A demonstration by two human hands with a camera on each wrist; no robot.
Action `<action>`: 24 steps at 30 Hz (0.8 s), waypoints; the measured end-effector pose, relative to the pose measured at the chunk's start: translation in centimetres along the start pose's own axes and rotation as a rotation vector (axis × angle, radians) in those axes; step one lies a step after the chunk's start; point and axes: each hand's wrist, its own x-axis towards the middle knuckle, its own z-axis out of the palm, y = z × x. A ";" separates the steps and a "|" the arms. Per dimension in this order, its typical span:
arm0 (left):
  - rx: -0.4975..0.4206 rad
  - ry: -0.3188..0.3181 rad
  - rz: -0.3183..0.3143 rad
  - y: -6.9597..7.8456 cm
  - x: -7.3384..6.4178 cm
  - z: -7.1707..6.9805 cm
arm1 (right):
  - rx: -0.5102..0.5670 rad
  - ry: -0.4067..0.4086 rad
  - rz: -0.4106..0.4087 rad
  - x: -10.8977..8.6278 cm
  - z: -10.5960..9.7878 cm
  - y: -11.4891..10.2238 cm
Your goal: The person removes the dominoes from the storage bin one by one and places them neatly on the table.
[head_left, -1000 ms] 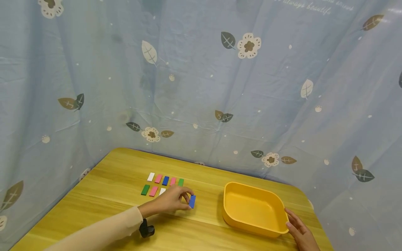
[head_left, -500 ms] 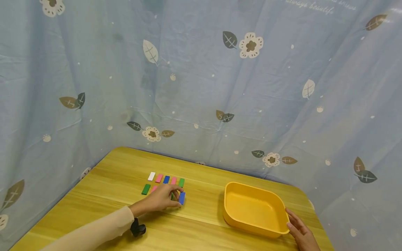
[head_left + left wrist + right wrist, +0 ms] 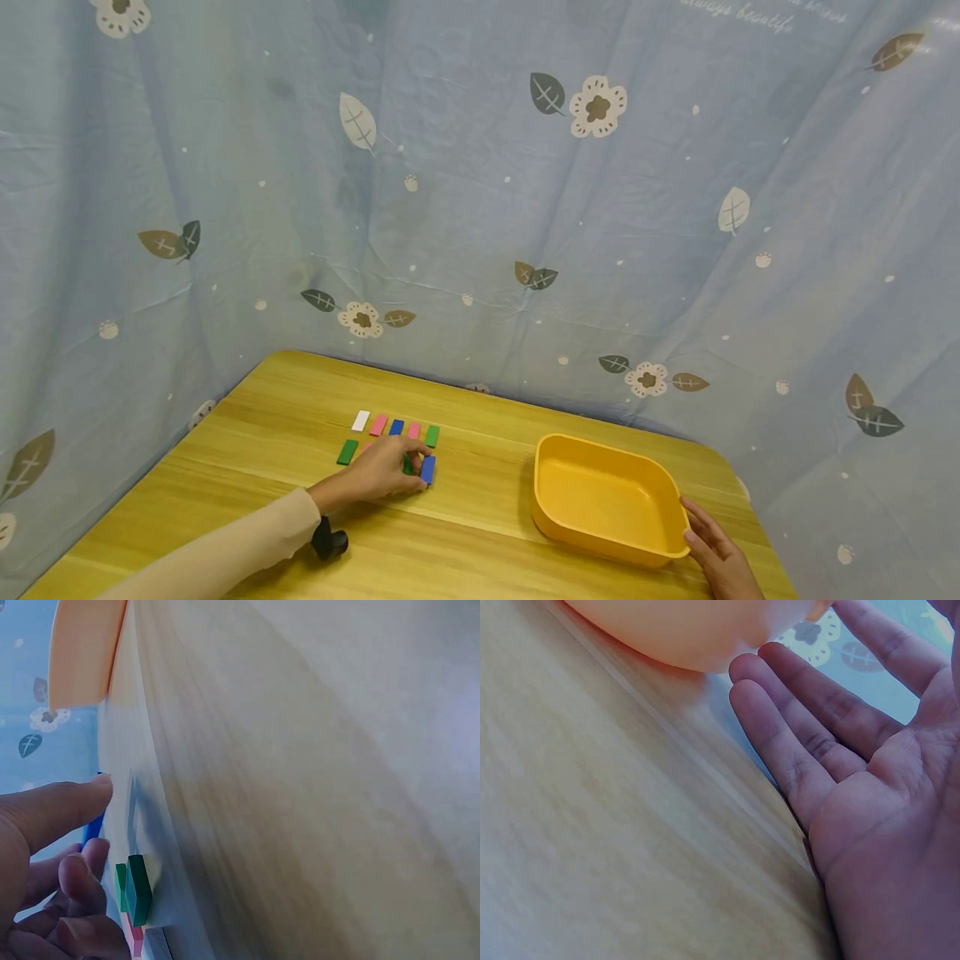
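My left hand (image 3: 378,469) pinches a small blue domino-like tile (image 3: 428,470) between thumb and fingertips, close over the table at the right end of the near row. In the left wrist view that blue tile (image 3: 93,829) shows between the fingers, largely covered. Just beside them in the row is a green tile (image 3: 139,891); other tiles of this row are partly hidden under the hand. Over at the right, my right hand (image 3: 718,557) touches the outer rim of a yellow plastic basin (image 3: 581,543). Its fingers (image 3: 769,724) stretch out fairly straight and spread in the right wrist view.
A back row holds a white tile (image 3: 361,421), pink tiles (image 3: 378,425), a blue tile (image 3: 397,427) and a light green tile (image 3: 432,436). A dark green tile (image 3: 347,452) starts the near row. A patterned curtain (image 3: 450,208) hangs behind the wooden table (image 3: 480,554).
My left hand has carried the blue tile leftward to the end of the near row, most of the way in the first half second. The right hand and basin stay put.
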 end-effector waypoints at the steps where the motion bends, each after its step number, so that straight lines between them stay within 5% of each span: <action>1: 0.000 -0.003 0.001 0.0 0.0 0.0 | -0.001 0.000 -0.002 0.0 0.0 0.0; 24: 0.072 -0.049 -0.075 -0.2 0.5 -0.4 | -0.008 -0.007 -0.019 -0.1 0.5 -0.2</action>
